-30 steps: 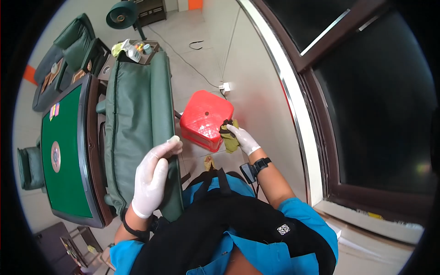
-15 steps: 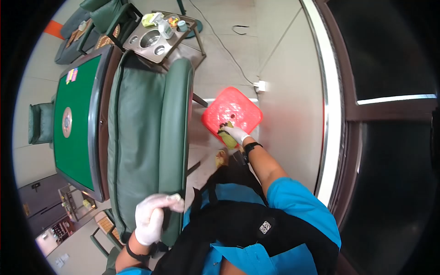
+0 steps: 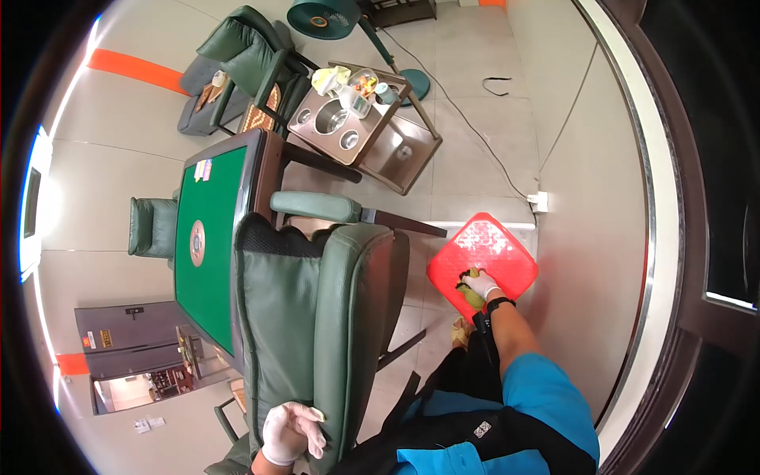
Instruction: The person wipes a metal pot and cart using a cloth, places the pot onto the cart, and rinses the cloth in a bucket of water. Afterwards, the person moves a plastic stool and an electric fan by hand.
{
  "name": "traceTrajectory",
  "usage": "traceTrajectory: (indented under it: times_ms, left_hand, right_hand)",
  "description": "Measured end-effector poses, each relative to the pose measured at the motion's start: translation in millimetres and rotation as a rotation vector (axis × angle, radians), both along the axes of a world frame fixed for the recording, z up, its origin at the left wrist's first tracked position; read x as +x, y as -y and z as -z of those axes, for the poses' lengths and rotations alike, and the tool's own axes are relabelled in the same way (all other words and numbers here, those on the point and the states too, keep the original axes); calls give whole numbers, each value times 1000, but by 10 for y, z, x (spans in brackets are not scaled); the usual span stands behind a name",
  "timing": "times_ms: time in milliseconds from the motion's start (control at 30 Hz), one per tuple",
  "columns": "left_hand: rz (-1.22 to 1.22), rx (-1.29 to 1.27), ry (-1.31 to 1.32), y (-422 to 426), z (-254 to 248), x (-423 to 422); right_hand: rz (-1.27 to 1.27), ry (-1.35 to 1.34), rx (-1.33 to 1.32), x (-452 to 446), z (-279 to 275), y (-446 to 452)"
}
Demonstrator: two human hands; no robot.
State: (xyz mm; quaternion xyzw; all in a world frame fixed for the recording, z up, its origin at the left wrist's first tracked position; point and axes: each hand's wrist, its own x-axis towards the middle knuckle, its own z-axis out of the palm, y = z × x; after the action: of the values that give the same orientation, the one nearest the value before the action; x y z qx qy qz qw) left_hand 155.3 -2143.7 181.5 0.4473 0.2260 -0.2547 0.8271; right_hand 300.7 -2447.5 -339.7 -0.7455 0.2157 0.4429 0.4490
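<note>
In the head view my right hand point(image 3: 480, 283), in a white glove, is closed on a yellow-green cloth point(image 3: 470, 298) with dark edging. The cloth lies against the near part of a glossy red plastic stool point(image 3: 484, 247), whose square top faces me. My left hand point(image 3: 291, 432), also gloved, is at the near end of a green padded armchair point(image 3: 286, 317). Its fingers are loosely bent and apart, with nothing seen between them. Whether it touches the chair I cannot tell.
A green-topped game table point(image 3: 207, 281) stands left beyond the armchair. A trolley point(image 3: 368, 150) with bottles and cups is farther ahead, near a green fan point(image 3: 323, 17). A cable point(image 3: 467, 127) crosses the floor to a white socket point(image 3: 539, 203) by the right wall.
The view has shifted, so the stool and armchair appear lower and farther right. My right hand still holds the cloth at the stool. My left hand's fingers look more spread.
</note>
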Motion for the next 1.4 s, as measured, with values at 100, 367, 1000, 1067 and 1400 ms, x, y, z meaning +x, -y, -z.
traceTrajectory:
  times_ms: [100, 367, 1000, 1067, 1400]
  left_hand:
    - [-43, -46, -31, -41, 25, -19]
    - [23, -152, -48, -59, 99, 75]
    - [153, -390, 63, -121, 228, 254]
    - [175, -415, 66, -186, 275, 261]
    - [180, -251, 106, -65, 117, 219]
  right_hand:
    - [-34, 42, -78, 85, 23, -3]
    - [406, 90, 270, 31, -818, 256]
    - [801, 495, 738, 409, -4229, 1085]
    - [866, 503, 730, 610, -4371, 1128]
    - [842, 776, 793, 1702, -4932, 1085]
